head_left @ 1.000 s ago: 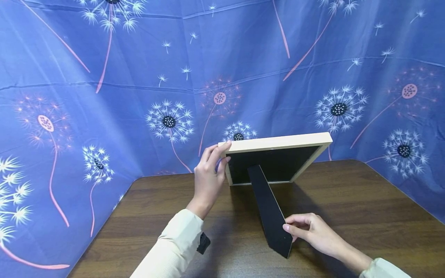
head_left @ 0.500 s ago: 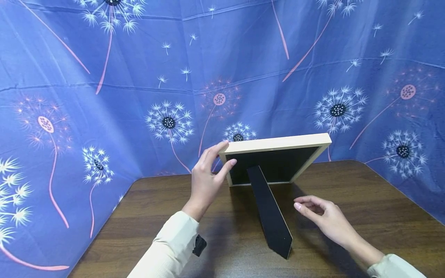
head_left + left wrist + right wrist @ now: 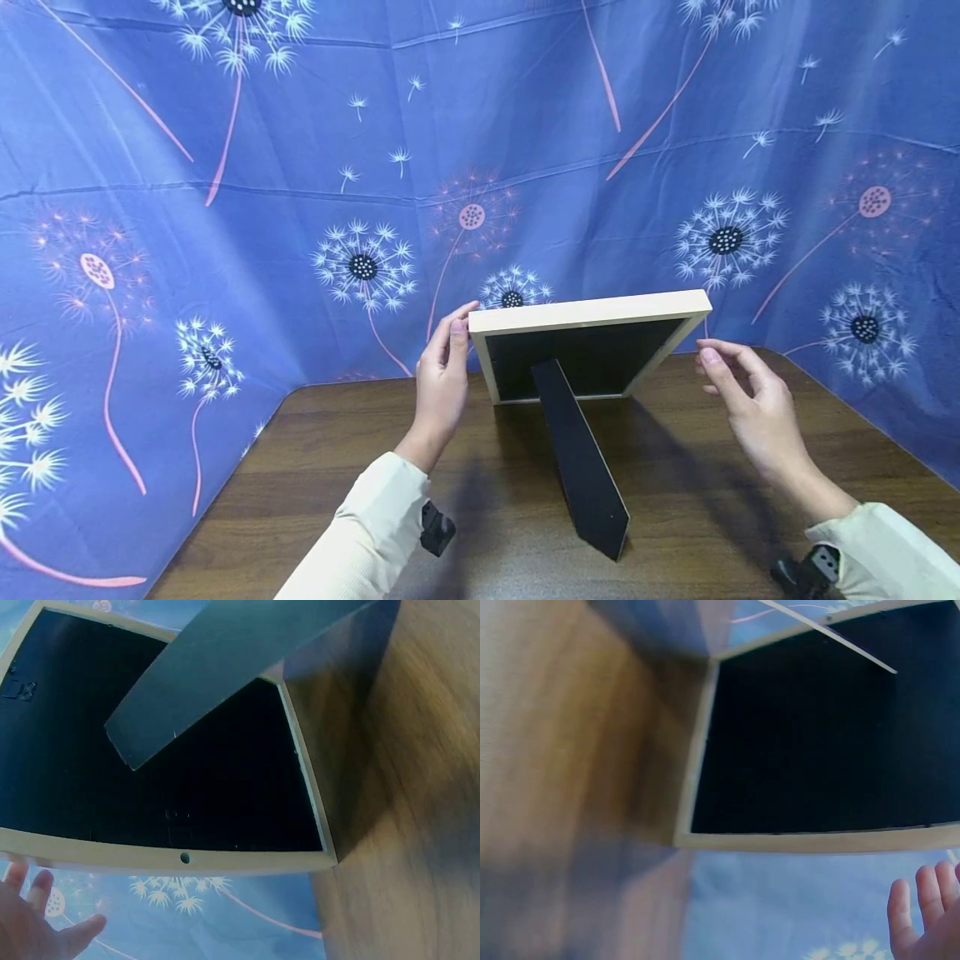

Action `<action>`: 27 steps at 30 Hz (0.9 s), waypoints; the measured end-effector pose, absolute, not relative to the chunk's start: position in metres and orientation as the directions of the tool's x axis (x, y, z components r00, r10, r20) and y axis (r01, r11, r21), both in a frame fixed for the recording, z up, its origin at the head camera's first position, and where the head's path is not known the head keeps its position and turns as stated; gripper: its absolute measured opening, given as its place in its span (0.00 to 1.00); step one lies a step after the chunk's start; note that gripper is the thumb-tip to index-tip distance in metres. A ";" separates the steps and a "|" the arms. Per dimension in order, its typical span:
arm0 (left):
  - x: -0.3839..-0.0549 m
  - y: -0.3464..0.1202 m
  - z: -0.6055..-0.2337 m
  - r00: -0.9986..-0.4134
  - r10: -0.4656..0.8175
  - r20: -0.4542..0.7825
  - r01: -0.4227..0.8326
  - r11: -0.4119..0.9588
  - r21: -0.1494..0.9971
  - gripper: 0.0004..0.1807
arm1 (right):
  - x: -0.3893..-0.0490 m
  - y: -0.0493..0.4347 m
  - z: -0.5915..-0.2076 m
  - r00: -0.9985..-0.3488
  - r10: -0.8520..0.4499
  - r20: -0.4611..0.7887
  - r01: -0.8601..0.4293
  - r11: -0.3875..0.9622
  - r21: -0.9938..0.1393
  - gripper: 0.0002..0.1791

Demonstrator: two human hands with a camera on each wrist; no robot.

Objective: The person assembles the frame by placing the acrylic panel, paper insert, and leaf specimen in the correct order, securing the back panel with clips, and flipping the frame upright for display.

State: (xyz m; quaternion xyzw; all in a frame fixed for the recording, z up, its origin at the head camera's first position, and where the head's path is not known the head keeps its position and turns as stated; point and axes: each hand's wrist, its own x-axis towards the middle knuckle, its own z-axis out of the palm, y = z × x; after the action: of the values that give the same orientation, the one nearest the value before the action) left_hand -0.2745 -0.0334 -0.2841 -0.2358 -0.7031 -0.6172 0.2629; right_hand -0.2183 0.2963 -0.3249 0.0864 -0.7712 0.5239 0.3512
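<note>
A picture frame (image 3: 592, 312) with a pale wooden border and black back stands tilted on the table, its back toward me. Its black easel leg (image 3: 581, 458) is swung out and reaches down to the tabletop. At the frame's upper left corner is my left hand (image 3: 441, 383), fingers extended, fingertips right at the edge. In the left wrist view its fingers (image 3: 39, 891) show spread beside the border. My right hand (image 3: 761, 408) is raised off the frame's right side, fingers loosely bent with nothing in them. The frame's front is hidden.
The brown wooden table (image 3: 337, 467) carries the frame. Behind and on both sides hangs a blue dandelion-print cloth (image 3: 262, 250). Small black wrist cameras (image 3: 437, 528) sit at both cream sleeves (image 3: 367, 521).
My right hand let go of the easel leg and moved up and right to beside the frame. My left thumb came off the frame's back to its left edge. The frame stays put.
</note>
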 end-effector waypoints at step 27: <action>-0.274 -0.028 -0.284 -0.861 0.027 0.508 0.508 -0.003 0.861 0.25 | -0.236 0.273 -0.263 -0.704 0.391 0.593 -0.367 0.515 -0.775 0.12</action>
State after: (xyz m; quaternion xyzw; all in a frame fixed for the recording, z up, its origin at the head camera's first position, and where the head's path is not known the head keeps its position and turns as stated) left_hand -0.2737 -0.0277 -0.2840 -0.1955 -0.6836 -0.6806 0.1768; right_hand -0.2360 0.2727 -0.2630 -0.0077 -0.7809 0.4923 0.3845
